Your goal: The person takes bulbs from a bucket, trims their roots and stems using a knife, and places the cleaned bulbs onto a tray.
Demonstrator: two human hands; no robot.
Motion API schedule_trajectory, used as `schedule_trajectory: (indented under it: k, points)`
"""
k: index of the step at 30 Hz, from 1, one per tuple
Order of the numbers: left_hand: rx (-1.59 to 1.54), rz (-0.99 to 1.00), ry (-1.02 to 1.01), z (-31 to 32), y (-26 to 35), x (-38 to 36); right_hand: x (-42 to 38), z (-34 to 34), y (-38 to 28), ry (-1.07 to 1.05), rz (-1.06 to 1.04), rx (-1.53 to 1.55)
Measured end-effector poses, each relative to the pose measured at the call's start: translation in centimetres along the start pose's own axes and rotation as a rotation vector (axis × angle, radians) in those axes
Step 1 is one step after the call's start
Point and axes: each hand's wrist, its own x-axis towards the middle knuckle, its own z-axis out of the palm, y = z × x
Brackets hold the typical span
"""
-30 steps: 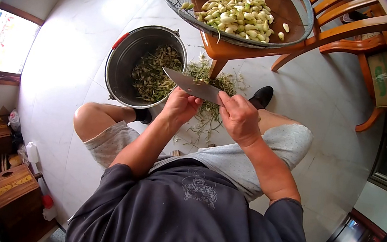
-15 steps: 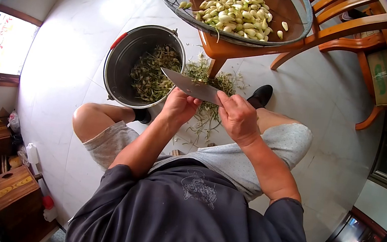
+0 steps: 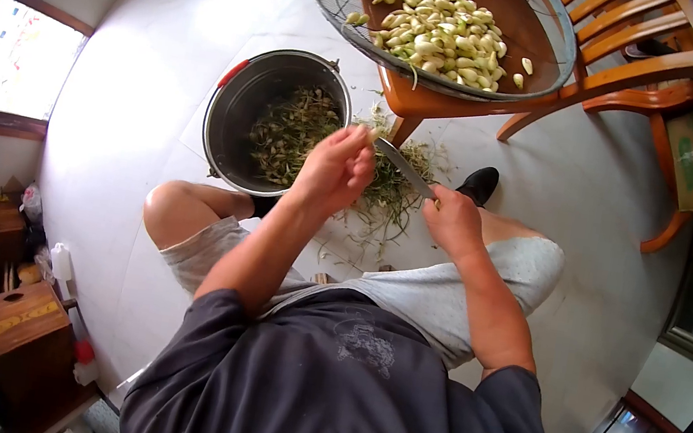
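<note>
At the tips of the left hand [image 3: 337,167]: one small pale bulb [image 3: 373,134], pinched narrowly, apparently to leave its end exposed. Right hand [image 3: 455,223]: closed round the handle of a kitchen knife [image 3: 407,169], its tip just beside the bulb; contact cannot be told. Below: metal bucket [image 3: 231,125] of stringy trimmings [image 3: 287,137], seemingly set near for scraps; loose trimmings [image 3: 396,210] on tiled floor [image 3: 113,210]. Beyond: mesh sieve [image 3: 470,94] of heaped bulbs [image 3: 447,36], raised on a wooden chair [image 3: 399,95], likely for reach.

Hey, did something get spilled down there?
Looks like it: green trimmings lie scattered on the floor beside the bucket, odd because similar scraps are inside it.
</note>
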Motion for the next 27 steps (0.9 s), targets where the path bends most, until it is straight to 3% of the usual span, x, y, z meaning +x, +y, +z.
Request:
schedule_trajectory:
  k: [1,3,4,6,8,10,12,14,16,18,20,23,24,27]
  points:
    - [0.116,0.032,0.105,2.7,1.1,0.5,0.1,0.1,0.2,-0.020,-0.002,-0.004]
    - [0.251,0.070,0.107,6.6,3.4,2.6,0.3,0.2,0.2,-0.047,-0.013,0.005]
    - [0.264,0.127,-0.089,7.3,4.2,4.4,0.3,0.1,0.2,-0.050,-0.020,0.019]
    - [0.410,0.135,-0.107,10.6,6.7,6.9,0.3,0.0,0.2,-0.053,-0.025,0.031]
    - [0.714,0.272,-0.019,10.9,8.9,9.7,0.2,0.0,0.5,-0.054,-0.021,0.029]
    - [0.777,0.205,-0.010,10.2,12.8,9.8,0.1,-0.5,0.5,-0.034,-0.016,0.016]
    - [1.020,0.317,0.013,6.6,14.9,8.8,0.1,-0.6,0.9,-0.026,-0.007,0.016]
    - [1.151,0.106,0.051,-0.2,17.1,7.9,0.3,-0.5,1.4,-0.022,-0.003,0.016]
    - [1.295,-0.100,0.300,-5.8,16.5,6.5,0.3,-0.8,0.9,-0.094,0.037,0.071]
    - [1.371,-0.308,0.408,-13.8,15.6,6.4,0.5,-0.6,0.9,-0.133,0.047,0.076]
    - [1.292,-0.494,0.698,-20.5,13.3,7.4,0.6,-0.2,0.7,-0.172,0.053,0.080]
    - [1.529,-0.629,0.657,-33.7,10.3,8.6,1.1,0.0,0.1,-0.215,0.074,0.071]
    - [1.565,-0.756,0.742,-34.6,9.5,8.8,1.3,0.1,-0.3,-0.228,0.088,0.069]
    - [1.458,-0.698,0.986,-33.3,7.1,8.4,1.8,0.5,-0.5,-0.224,0.072,0.061]
